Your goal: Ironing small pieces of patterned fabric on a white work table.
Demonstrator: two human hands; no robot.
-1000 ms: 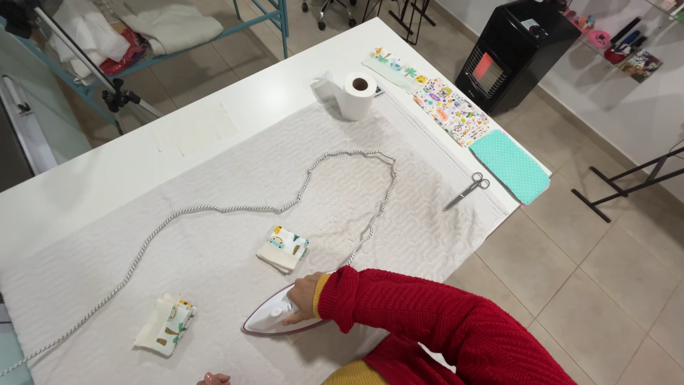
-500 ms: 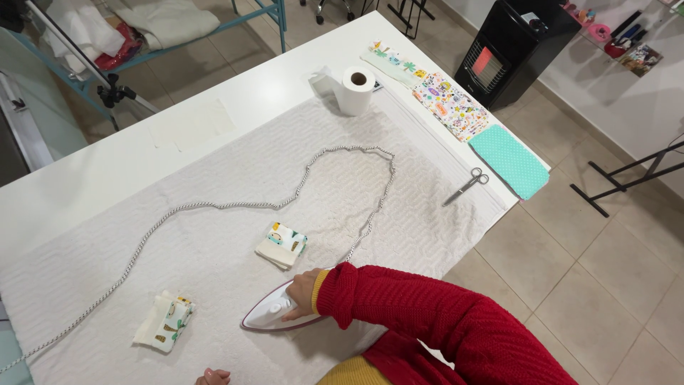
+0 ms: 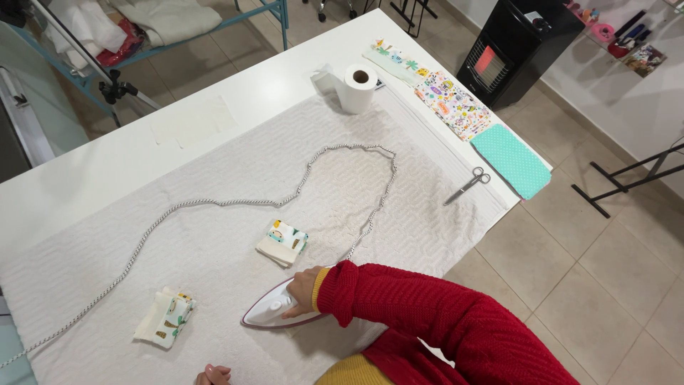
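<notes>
The right hand [image 3: 303, 291] is gripping the iron [image 3: 274, 310] by its handle, sole flat on the towel [image 3: 235, 185]. The iron is probably heavy, rigid and hot underneath, so the handle is the safe hold. Its stiff braided cord [image 3: 285, 199] is looping away beyond the hand. The left hand [image 3: 214, 375] is peeking in at the edge; whether it is open I cannot tell.

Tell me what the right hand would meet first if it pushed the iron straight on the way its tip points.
Probably the folded fabric stack, left of the iron under the right hand; only bare white padding lies between them.
</notes>
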